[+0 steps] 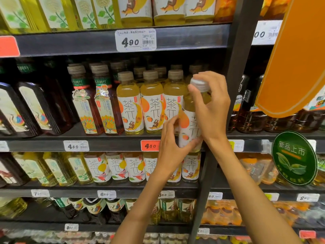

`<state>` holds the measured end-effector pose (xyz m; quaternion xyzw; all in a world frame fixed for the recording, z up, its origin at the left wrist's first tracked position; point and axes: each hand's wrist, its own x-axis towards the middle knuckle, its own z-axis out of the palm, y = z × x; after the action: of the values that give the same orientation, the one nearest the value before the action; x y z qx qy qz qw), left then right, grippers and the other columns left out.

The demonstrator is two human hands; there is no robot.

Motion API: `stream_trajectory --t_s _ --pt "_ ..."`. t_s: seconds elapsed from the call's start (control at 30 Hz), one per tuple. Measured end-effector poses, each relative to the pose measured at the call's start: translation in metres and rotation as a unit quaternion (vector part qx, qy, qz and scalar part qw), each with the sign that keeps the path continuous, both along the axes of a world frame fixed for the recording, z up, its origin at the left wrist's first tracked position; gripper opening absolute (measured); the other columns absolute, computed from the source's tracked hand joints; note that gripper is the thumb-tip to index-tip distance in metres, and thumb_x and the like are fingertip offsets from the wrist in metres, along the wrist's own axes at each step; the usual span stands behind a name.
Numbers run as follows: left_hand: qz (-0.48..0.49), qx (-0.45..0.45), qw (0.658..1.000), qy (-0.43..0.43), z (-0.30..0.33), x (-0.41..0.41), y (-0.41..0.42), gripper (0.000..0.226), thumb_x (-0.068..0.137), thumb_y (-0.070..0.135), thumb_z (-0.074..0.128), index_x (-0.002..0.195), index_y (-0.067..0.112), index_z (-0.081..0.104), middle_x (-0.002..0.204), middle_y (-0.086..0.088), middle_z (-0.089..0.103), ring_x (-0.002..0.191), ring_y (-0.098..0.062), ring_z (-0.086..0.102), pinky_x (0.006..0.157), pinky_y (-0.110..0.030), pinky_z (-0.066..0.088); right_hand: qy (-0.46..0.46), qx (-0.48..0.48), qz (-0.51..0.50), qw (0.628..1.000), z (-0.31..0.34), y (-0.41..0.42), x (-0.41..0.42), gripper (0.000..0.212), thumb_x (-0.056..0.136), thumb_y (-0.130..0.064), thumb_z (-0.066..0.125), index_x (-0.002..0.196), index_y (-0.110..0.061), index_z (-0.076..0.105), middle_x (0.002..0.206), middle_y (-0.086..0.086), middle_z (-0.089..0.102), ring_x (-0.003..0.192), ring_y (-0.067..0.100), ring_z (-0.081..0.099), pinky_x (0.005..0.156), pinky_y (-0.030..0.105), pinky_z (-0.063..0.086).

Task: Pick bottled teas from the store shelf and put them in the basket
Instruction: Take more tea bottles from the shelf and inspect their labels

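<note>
Store shelves fill the whole view, with dark metal boards and white and red price tags (135, 40) along their edges. Rows of tea bottles stand on every level: dark teas at 9 o'clock, pale yellow ones in the middle, and more amber bottles at 3 o'clock behind a dark upright post (236, 55). An orange sign (297, 67) hangs at 2 o'clock and a round green sticker (294, 157) sits at 4 o'clock.

Near the centre, both hands hold one bottle (190, 124) of yellow tea. It is in front of the shelf edge, just beside the three same bottles (151, 103) that stand in the row at its 9 o'clock side. The right hand (212, 106) is curled around the neck, just under the pale cap (199, 83). The left hand (173, 147) grips the lower part of the bottle, with the thumb on the label and the fingers behind.

For the task, I judge this as an early or middle stage: one bottle is off the shelf and in the hands, but it is not in the basket yet. No basket is visible, so I cannot tell if other bottles are already inside. What remains is to carry this bottle down to the basket, and probably to pick more.
</note>
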<state>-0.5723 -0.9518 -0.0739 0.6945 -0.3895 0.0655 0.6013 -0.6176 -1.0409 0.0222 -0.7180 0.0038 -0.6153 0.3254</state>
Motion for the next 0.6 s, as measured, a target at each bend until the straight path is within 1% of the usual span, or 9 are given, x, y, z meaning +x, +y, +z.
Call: stream_trajectory --t_s 0.07,0.17,0.2,0.3,0.37,0.43,0.47,0.53,0.6 --pt "-0.019 0.001 0.999 0.037 0.003 -0.007 0.007 0.081 0.071 0.04 0.075 0.138 0.03 0.032 0.131 0.012 0.049 0.118 0.0 0.051 0.094 -0.023 0.049 0.013 0.083 0.074 0.994 0.0 0.004 -0.008 0.017 0.09 -0.009 0.063 0.107 -0.005 0.064 0.112 0.01 0.058 0.105 0.016 0.058 0.09 0.025 0.048" --pt "-0.055 -0.021 0.994 0.089 0.006 -0.019 0.024 0.073 0.071 0.033 0.076 0.13 0.041 0.034 0.118 0.035 0.053 0.112 0.009 0.054 0.085 -0.01 0.048 0.047 0.169 0.182 0.968 0.001 0.009 -0.017 0.021 0.087 -0.01 0.068 0.107 -0.009 0.063 0.11 0.012 0.064 0.1 0.022 0.065 0.088 0.039 0.054" --pt "-0.071 -0.035 0.991 0.108 0.005 -0.024 0.031 0.07 0.072 0.029 0.076 0.127 0.043 0.037 0.115 0.036 0.055 0.11 0.009 0.055 0.083 -0.009 0.048 0.062 0.182 0.21 0.959 0.001 0.009 -0.019 0.024 0.086 -0.012 0.07 0.108 -0.009 0.062 0.108 0.011 0.065 0.099 0.022 0.066 0.087 0.04 0.055" --pt "-0.124 -0.062 0.979 0.149 0.006 -0.039 0.049 0.064 0.069 0.031 0.076 0.125 0.042 0.046 0.115 0.019 0.064 0.108 -0.003 0.062 0.077 -0.016 0.052 0.118 0.197 0.275 0.934 -0.002 0.006 -0.022 0.028 0.084 -0.024 0.069 0.11 -0.016 0.063 0.108 0.004 0.068 0.099 0.018 0.067 0.084 0.035 0.055" --pt "-0.15 -0.059 0.972 0.171 0.01 -0.047 0.059 0.056 0.066 0.036 0.074 0.117 0.047 0.053 0.11 0.017 0.067 0.099 -0.003 0.065 0.067 -0.016 0.053 0.16 0.234 0.36 0.889 -0.005 0.006 -0.023 0.026 0.087 -0.03 0.06 0.11 -0.018 0.062 0.104 0.003 0.071 0.097 0.02 0.068 0.079 0.033 0.054" --pt "-0.163 -0.05 0.966 0.195 0.011 -0.052 0.067 0.046 0.066 0.039 0.071 0.106 0.058 0.058 0.101 0.02 0.069 0.085 0.002 0.066 0.059 -0.013 0.05 0.178 0.274 0.438 0.837 -0.007 0.007 -0.022 0.025 0.09 -0.029 0.053 0.111 -0.016 0.06 0.096 0.004 0.073 0.094 0.023 0.069 0.075 0.031 0.054" --pt "-0.168 -0.045 0.963 0.207 0.01 -0.055 0.071 0.042 0.068 0.041 0.069 0.104 0.06 0.058 0.097 0.02 0.07 0.077 0.003 0.065 0.057 -0.012 0.048 0.178 0.288 0.454 0.824 -0.007 0.009 -0.022 0.025 0.091 -0.027 0.053 0.111 -0.015 0.06 0.093 0.005 0.073 0.091 0.024 0.069 0.074 0.031 0.054" --pt "-0.175 -0.036 0.951 0.251 0.007 -0.058 0.077 0.043 0.071 0.05 0.067 0.113 0.052 0.057 0.096 0.02 0.07 0.074 0.005 0.064 0.064 -0.015 0.05 0.168 0.304 0.457 0.819 -0.009 0.014 -0.021 0.023 0.091 -0.024 0.055 0.109 -0.012 0.061 0.088 0.005 0.071 0.086 0.024 0.068 0.073 0.034 0.054" --pt "-0.177 -0.009 0.933 0.313 0.005 -0.056 0.082 0.058 0.071 0.068 0.063 0.123 0.046 0.054 0.111 0.015 0.07 0.098 -0.003 0.067 0.087 -0.03 0.052 0.156 0.314 0.449 0.822 -0.012 0.02 -0.02 0.02 0.093 -0.023 0.056 0.108 -0.012 0.062 0.086 0.003 0.071 0.084 0.022 0.068 0.073 0.034 0.054"
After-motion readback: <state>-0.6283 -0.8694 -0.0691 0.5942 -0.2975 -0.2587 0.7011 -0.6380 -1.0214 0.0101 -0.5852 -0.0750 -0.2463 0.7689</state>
